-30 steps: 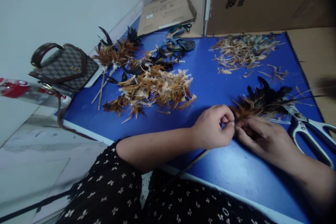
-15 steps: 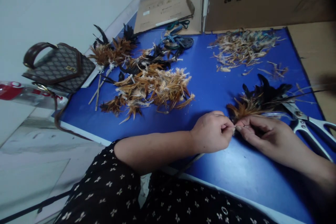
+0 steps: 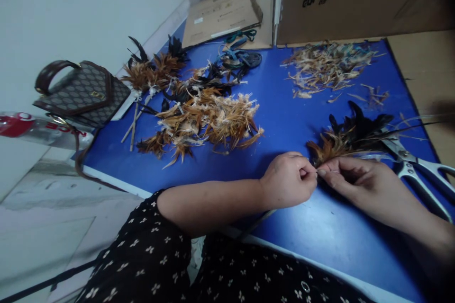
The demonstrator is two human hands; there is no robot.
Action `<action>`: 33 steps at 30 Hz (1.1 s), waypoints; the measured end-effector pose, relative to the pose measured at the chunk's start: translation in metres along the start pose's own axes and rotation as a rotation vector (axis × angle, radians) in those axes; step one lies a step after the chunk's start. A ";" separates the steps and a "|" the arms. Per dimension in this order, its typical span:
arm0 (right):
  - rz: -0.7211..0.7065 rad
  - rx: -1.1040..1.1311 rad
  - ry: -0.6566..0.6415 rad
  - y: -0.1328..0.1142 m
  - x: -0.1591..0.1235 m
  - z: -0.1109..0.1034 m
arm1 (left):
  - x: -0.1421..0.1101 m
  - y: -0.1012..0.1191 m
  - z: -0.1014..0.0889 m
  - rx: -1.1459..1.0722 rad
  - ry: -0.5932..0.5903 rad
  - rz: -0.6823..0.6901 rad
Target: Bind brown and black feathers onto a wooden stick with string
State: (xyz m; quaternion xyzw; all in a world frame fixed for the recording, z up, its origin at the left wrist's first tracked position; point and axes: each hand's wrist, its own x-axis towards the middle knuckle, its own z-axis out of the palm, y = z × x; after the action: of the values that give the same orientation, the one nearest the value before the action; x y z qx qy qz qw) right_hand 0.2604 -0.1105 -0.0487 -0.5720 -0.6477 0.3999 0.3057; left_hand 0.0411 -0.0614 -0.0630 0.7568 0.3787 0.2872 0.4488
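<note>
My left hand [image 3: 289, 181] is closed in a fist, its thumb and forefinger pinched. A thin stick [image 3: 262, 218] comes out from under it toward the table's front edge, roughly in line with a tuft of brown and black feathers [image 3: 329, 144] beyond my fingers. My right hand [image 3: 359, 182] pinches at the base of that tuft, its fingertips touching those of my left hand. What lies between the fingertips is too small to make out. Metal scissors [image 3: 408, 163] with dark-lined handles lie open beside my right hand, partly under the black feathers.
On the blue table top [image 3: 277, 83] lie a heap of tan feathers [image 3: 216, 118], feather tufts on sticks [image 3: 154, 73], pale feather scraps [image 3: 330, 66] and blue-green cord [image 3: 240, 54]. A handbag [image 3: 85, 94] and plastic bottle [image 3: 46, 130] are left; cardboard [image 3: 359, 4] stands behind.
The view has shifted very slightly. Both hands keep their pinch at the base of the feather tuft, with only a small movement of the fingertips.
</note>
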 end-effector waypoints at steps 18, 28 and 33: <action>0.024 -0.032 0.056 -0.004 -0.002 0.003 | 0.004 -0.001 0.000 -0.024 0.046 0.017; 0.008 -0.106 0.050 0.000 -0.003 0.003 | 0.005 0.000 -0.006 0.000 -0.022 0.067; -0.003 -0.139 0.072 0.003 -0.005 0.002 | 0.005 0.001 -0.009 0.001 -0.034 0.072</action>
State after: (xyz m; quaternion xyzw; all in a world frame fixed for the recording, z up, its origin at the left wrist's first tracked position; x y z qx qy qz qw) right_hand 0.2607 -0.1156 -0.0519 -0.6049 -0.6633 0.3326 0.2890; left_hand 0.0369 -0.0535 -0.0583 0.7750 0.3436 0.2901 0.4439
